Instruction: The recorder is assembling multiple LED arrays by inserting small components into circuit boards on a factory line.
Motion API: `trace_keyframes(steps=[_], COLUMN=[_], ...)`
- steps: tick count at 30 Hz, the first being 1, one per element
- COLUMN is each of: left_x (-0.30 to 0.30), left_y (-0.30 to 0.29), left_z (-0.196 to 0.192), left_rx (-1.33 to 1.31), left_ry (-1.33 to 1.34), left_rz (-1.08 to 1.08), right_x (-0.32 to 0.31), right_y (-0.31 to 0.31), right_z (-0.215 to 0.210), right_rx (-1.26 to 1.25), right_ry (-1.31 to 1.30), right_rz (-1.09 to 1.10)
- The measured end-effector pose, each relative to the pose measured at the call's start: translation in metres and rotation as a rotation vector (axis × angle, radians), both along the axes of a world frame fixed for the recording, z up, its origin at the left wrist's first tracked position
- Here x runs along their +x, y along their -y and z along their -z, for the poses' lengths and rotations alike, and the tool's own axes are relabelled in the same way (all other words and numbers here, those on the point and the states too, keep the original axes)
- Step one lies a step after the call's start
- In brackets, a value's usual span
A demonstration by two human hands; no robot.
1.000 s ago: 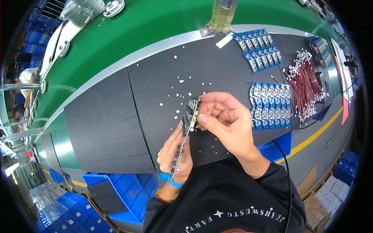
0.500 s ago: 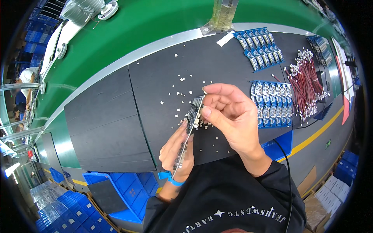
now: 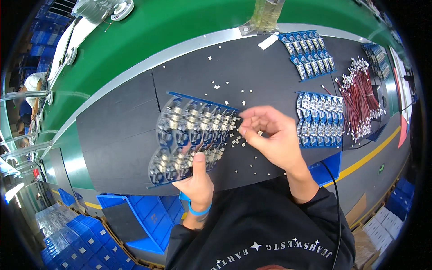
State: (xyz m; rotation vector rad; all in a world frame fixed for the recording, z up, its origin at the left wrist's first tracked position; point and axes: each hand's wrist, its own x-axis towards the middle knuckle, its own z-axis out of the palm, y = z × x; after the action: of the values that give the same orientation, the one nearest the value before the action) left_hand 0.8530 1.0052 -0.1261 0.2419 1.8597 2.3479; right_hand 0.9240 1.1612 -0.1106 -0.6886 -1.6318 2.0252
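My left hand (image 3: 197, 183) grips a blue circuit board panel (image 3: 192, 126) by its near edge, thumb on top. The panel is raised over the black work mat, its component side turned up, with rows of small boards under a glossy clear surface. At its right edge my right hand (image 3: 275, 135) has thumb and forefinger drawn together in a pinch. Whatever those fingertips hold, if anything, is too small to make out. Several tiny white pieces (image 3: 217, 87) lie scattered on the mat beyond and beside the panel, some partly behind the right hand.
Two more board panels (image 3: 319, 119) (image 3: 307, 55) lie to the right. Beside them is a bundle of dark red wires (image 3: 360, 96) with white connectors, then further boards (image 3: 376, 60). A metal post (image 3: 265, 15) stands at the back. Blue crates (image 3: 144, 220) sit below the bench.
My left hand has turned the panel from nearly edge-on to lying more flat and face up, further left. My right hand stays near its right edge, slightly lower.
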Motion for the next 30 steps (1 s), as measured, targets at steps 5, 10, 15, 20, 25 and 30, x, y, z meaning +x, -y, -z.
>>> trace_keyframes(steps=[5,10,15,20,25,30], left_x=[-0.003,0.003,0.013,0.015,0.014,0.017], left_y=[-0.001,0.000,0.015,0.016,0.019,0.018], left_z=[-0.016,-0.014,0.002,0.001,0.003,-0.001], left_rx=[0.223,0.279,0.032,-0.212,-0.108,-0.271], left_ry=[0.163,0.158,0.002,-0.198,-0.096,-0.260], left_rz=[0.235,0.342,0.374,0.364,0.401,0.391], right_x=[0.013,0.008,0.005,0.003,0.003,0.005], right_y=[0.019,0.037,0.034,0.030,0.030,0.032], right_z=[0.020,0.024,0.021,0.020,0.018,0.019], right_rx=[0.106,-0.036,-0.091,-0.040,-0.111,-0.035], right_ry=[0.144,-0.022,0.048,0.052,0.051,0.077], right_rz=[0.024,0.046,-0.014,-0.013,-0.051,-0.052])
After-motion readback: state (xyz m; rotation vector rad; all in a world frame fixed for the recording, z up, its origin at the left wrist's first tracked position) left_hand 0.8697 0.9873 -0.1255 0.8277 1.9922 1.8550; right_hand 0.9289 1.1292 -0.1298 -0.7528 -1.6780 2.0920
